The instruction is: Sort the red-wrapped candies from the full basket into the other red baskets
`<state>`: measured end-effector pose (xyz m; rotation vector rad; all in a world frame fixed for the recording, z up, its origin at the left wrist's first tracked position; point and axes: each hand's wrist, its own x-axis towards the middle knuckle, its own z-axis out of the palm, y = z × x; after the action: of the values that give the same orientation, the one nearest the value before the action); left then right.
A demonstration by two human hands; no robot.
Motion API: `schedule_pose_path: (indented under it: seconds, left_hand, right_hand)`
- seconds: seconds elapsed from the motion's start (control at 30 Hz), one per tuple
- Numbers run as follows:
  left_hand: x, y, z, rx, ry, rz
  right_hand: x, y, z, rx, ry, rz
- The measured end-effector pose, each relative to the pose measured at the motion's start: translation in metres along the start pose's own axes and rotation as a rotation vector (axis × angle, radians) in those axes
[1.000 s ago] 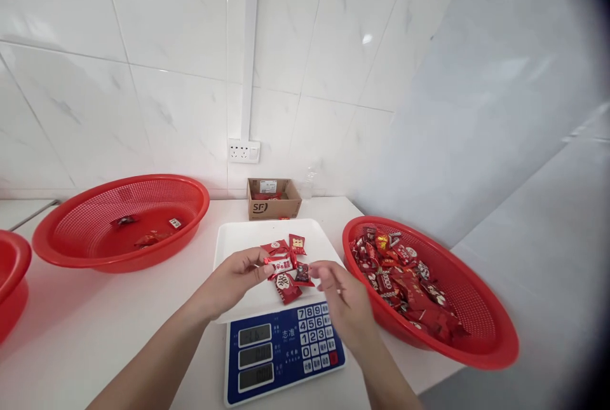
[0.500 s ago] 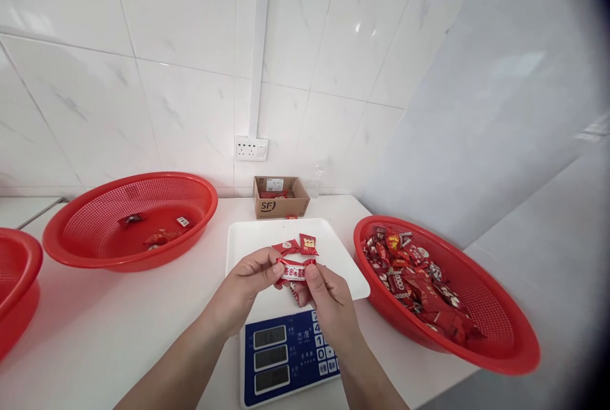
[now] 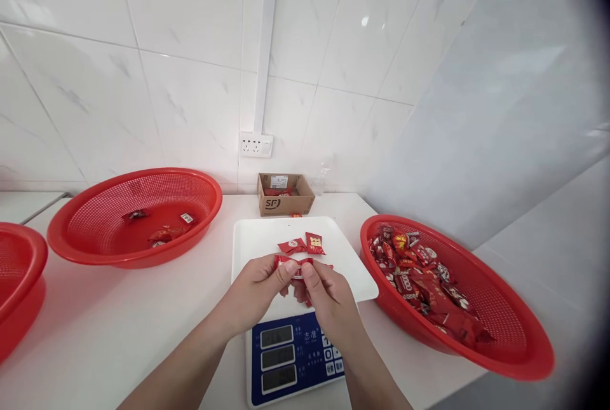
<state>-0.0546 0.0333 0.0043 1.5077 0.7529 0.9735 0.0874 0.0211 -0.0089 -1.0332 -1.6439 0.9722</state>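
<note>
Between both hands, above the white pan (image 3: 250, 238) of a digital scale (image 3: 281, 359), is a red wrapped candy (image 3: 296, 261). My left hand (image 3: 260, 286) is closed with thumb and fingers pinching the candy's left part. My right hand (image 3: 326, 289) pinches its right end in the same way. The thumbs cover much of the wrapper, so its print is mostly hidden. Behind the hands, a red candy packet (image 3: 315, 243) and a second red packet (image 3: 291, 246) lie on the pan. More red wrapper shows partly behind my right hand.
At the right stands a red basket (image 3: 519, 334) holding many wrapped candies. Another red basket (image 3: 136, 260) with a few candies is at the left, and a third (image 3: 21, 264) is cut off by the frame. A cardboard box (image 3: 286, 205) sits near the wall, below a socket (image 3: 256, 145).
The thumbs have moved closer together over the candy, covering its printed front, which showed earlier. The whole view has shifted slightly, with things now a little further right.
</note>
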Motion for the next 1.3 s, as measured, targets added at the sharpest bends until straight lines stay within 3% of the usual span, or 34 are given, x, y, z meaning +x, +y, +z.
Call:
schedule_pose_path:
  seconds: [0.3,0.47,0.73,0.9,1.13,1.3]
  left_hand:
    - [0.002,-0.005,0.002,0.077,0.054,-0.024]
    - [0.001,-0.002,0.004,-0.006,-0.017,-0.022]
    - [0.000,-0.003,0.004,-0.138,-0.010,-0.078]
    - [-0.005,-0.001,0.007,-0.026,0.055,-0.001]
    - [-0.005,0.000,0.012,-0.007,0.042,-0.035]
    - [-0.002,-0.002,0.009,0.072,0.059,-0.070]
  right_hand:
    - [0.004,0.002,0.000,-0.120,0.077,-0.015]
    - [0.003,0.002,-0.001,-0.094,0.102,0.015]
    - [-0.002,0.005,-0.003,-0.014,0.025,0.047]
    - [-0.004,0.005,-0.004,0.022,-0.012,0.034]
    - [0.001,0.001,-0.008,0.110,-0.037,0.105]
    - [0.002,0.002,-0.010,0.057,0.023,0.129]
